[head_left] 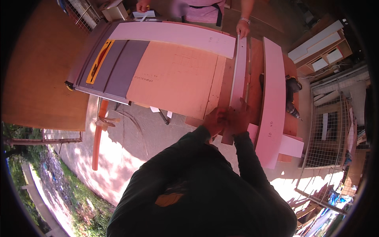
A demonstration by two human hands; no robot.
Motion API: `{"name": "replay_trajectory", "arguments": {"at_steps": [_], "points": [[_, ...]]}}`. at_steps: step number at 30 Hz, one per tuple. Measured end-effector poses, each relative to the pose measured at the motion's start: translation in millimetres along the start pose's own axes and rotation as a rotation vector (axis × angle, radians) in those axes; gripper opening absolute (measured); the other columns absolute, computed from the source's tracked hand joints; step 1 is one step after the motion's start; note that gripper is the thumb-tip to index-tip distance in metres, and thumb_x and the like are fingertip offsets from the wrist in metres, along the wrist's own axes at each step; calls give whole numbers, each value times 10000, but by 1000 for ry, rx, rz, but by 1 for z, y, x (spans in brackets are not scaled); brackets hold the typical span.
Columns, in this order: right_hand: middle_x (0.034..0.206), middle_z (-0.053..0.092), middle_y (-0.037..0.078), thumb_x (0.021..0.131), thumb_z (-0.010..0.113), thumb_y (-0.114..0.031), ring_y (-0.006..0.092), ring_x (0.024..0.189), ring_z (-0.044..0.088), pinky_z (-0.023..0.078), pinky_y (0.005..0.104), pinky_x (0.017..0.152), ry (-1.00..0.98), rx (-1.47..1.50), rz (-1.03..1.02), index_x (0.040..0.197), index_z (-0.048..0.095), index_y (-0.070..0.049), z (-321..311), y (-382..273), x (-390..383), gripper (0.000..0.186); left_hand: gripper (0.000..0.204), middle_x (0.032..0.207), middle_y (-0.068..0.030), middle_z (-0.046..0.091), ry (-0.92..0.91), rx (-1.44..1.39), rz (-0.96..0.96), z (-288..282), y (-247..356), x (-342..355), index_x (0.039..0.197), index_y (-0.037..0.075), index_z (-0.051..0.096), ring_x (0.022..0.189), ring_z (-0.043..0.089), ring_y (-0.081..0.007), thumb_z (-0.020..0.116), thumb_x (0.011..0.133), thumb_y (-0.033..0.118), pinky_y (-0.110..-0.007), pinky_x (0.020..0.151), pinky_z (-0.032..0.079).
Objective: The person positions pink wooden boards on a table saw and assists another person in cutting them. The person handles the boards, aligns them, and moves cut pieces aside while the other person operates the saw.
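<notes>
A narrow white board (238,89) runs away from me, with a thin pale strip (235,73) along its left edge. My left hand (216,120) is closed beside the near end, its fingertips meeting my right hand. My right hand (239,117) rests over that near end, one finger stretched forward and the others bent inward. Whatever sits between the fingers is too small or hidden to name. At the far end, another person's hand (242,29) grips the narrow board and strip.
Left stands a table saw (114,71) with a yellow insert (100,61), beside a plywood sheet (173,79). A white board (177,35) lies across the back. To the right are a wide white board (272,98) and a cordless drill (293,94). A wire cage (325,126) stands farther right.
</notes>
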State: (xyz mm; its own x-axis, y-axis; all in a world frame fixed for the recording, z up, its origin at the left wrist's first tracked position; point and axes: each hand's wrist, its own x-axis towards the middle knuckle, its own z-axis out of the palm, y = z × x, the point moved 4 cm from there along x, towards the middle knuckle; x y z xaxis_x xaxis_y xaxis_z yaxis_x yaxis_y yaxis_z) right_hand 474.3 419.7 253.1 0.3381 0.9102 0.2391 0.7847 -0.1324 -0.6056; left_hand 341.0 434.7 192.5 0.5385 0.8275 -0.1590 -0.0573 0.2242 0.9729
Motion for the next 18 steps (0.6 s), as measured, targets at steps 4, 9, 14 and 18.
{"name": "replay_trajectory", "arguments": {"at_steps": [4,9,14,18], "points": [[1350,533,292,945,680,-197,446,1247,582,520,500,1013,42,-81,-70,1354,631,-95,0,18,-5,424,629,1437,-166,606,-72,24,61,-2,-3,7,1479,16,434,1320,610,-251,682,906,-61,-401,1109,508],[1444,492,272,951,675,-209,452,1284,557,497,517,1045,-2,-145,-51,1324,672,-124,-1,6,-9,383,677,1464,-139,587,-221,-50,43,-11,-6,11,1524,32,401,1371,569,-247,641,905,-97,-400,1147,479],[1463,484,265,926,700,-239,463,1331,514,480,529,1072,-23,-183,-98,1331,665,-123,9,14,-15,423,674,1455,-127,588,-245,-94,38,-16,-4,8,1541,37,405,1373,562,-238,633,917,-74,-395,1155,465],[1453,488,264,906,716,-244,463,1336,503,472,532,1087,48,-149,-68,1331,658,-122,7,7,-17,446,623,1445,-136,601,-290,22,70,-21,3,-7,1536,30,426,1338,589,-234,647,957,-24,-391,1125,489]]}}
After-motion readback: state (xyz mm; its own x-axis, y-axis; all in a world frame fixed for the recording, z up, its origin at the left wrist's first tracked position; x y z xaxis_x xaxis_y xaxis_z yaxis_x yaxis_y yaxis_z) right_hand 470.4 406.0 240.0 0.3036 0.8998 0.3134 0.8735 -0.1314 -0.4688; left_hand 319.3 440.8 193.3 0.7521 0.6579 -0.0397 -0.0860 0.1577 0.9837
